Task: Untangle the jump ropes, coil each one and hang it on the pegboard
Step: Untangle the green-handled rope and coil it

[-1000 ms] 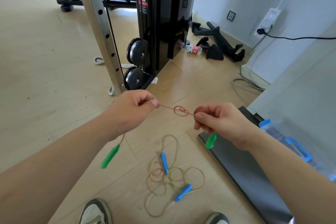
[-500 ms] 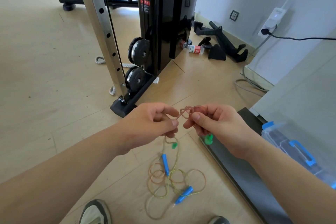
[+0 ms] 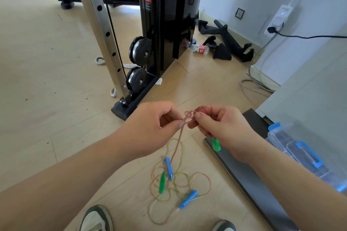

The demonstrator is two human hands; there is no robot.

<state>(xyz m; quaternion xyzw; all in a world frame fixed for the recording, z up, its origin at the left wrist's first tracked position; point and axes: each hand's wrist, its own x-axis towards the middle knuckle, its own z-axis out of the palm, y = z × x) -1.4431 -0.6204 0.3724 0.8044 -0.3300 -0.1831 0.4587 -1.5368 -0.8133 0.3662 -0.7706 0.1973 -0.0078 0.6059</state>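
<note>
Knot (image 3: pixel 188 115) pinched between left hand (image 3: pixel 150 127) and right hand (image 3: pixel 223 125) fingers (image 3: pixel 198 117).

One head-worn view is given, aimed forward and down; the left hand (image 3: pixel 150 127) and right hand (image 3: pixel 223 129) are framed close, the floor (image 3: pixel 47 62) beyond.

A: What colour is the knotted rope (image 3: pixel 188 116)?
B: Dusty pink, with bright green handles (image 3: pixel 162 183).
A: The other rope (image 3: pixel 180 174)?
B: Yellow-green, finely flecked; blue handles (image 3: pixel 188 197); the floor (image 3: pixel 47 62) is pale beige; the box (image 3: pixel 281 140) clear with blue latches (image 3: pixel 308 154); the machine (image 3: pixel 169 15) black.
</note>
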